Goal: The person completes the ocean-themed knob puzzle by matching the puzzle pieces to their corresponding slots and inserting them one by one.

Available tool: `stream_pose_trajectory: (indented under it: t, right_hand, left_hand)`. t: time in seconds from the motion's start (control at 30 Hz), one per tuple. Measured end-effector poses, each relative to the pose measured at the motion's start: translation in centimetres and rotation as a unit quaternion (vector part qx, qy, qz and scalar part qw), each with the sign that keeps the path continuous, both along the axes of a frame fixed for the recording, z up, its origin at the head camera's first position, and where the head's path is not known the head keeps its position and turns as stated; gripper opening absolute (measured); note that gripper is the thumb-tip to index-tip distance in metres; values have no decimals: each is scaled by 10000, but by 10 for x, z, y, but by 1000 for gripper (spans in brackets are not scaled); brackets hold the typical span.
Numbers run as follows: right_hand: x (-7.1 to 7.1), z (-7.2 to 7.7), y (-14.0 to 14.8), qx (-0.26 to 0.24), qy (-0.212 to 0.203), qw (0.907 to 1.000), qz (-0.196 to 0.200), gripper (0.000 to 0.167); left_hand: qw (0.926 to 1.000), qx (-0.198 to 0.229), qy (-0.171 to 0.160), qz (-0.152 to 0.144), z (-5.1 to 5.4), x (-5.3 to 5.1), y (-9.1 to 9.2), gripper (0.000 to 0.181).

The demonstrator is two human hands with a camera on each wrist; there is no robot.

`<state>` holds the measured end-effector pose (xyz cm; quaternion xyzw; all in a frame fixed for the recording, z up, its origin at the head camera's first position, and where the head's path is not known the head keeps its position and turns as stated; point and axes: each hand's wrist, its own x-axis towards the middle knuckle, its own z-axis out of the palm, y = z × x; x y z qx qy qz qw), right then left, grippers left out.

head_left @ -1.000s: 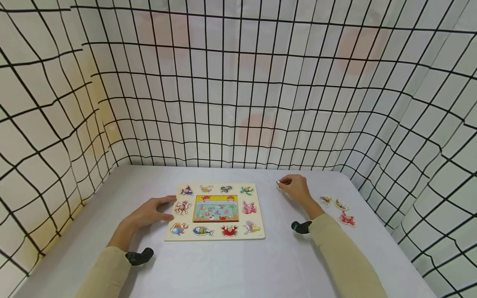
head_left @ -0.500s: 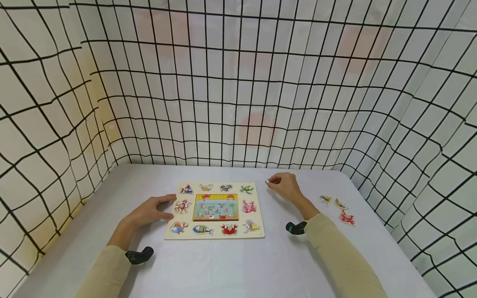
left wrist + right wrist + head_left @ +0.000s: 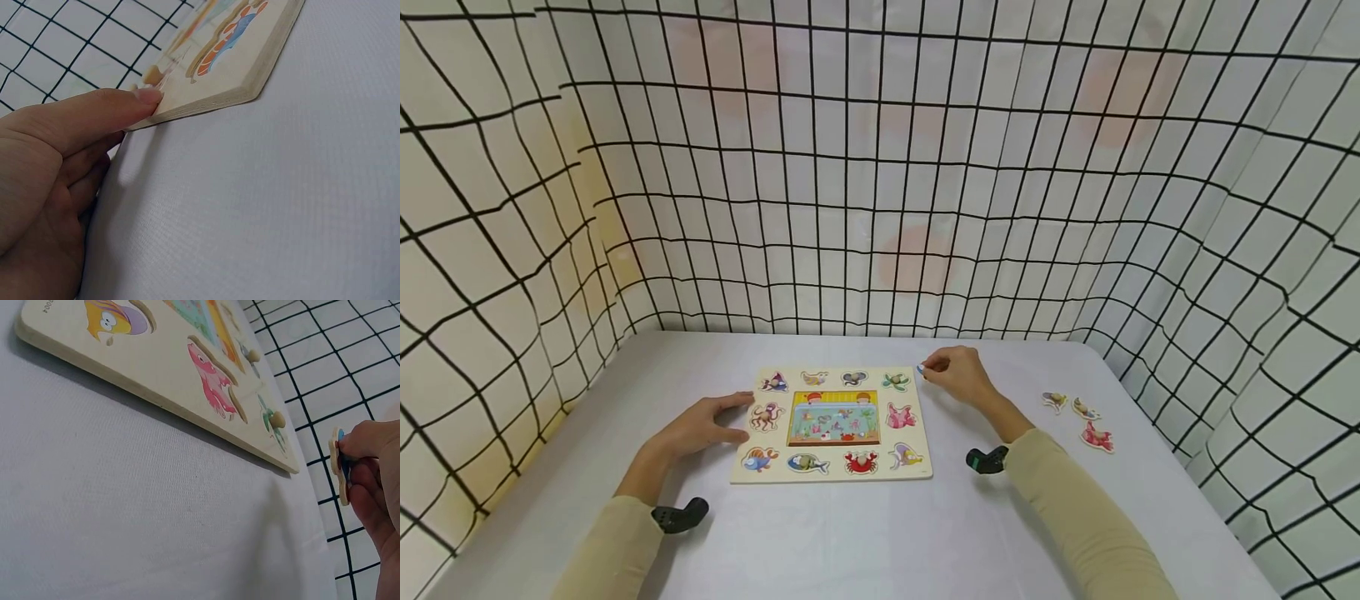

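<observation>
A wooden peg puzzle board with sea-animal pictures around an aquarium scene lies on the table. My left hand rests at its left edge; in the left wrist view the thumb touches the board's edge. My right hand pinches a small puzzle piece with a blue face, held just off the board's far right corner. The green turtle piece sits in the board with its knob up. Nearer, the pink recess and yellow fish recess show no knob.
To the right on the white table lie a red-pink piece and two smaller pieces, one yellowish and another beside it. A white wall with black grid lines surrounds the table's back and sides.
My right hand has moved left with the puzzle piece, from well right of the board to its far right corner. The left hand and the board stay in place.
</observation>
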<state>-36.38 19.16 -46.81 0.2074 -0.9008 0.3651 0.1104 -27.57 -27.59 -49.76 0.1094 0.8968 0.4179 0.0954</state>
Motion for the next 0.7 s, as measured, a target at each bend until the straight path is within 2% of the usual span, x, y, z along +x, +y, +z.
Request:
stream_pose_trajectory:
  t: [0.33,0.7]
  right_hand:
    - [2,3,-11,94,-58,9999,81,6]
    - [9,3,-37,229,-10,9971,728,5]
  left_hand:
    - [10000,-32,32,-13,2,1,0,76]
    - [10000,-24,-7,4,0,-1,0,77]
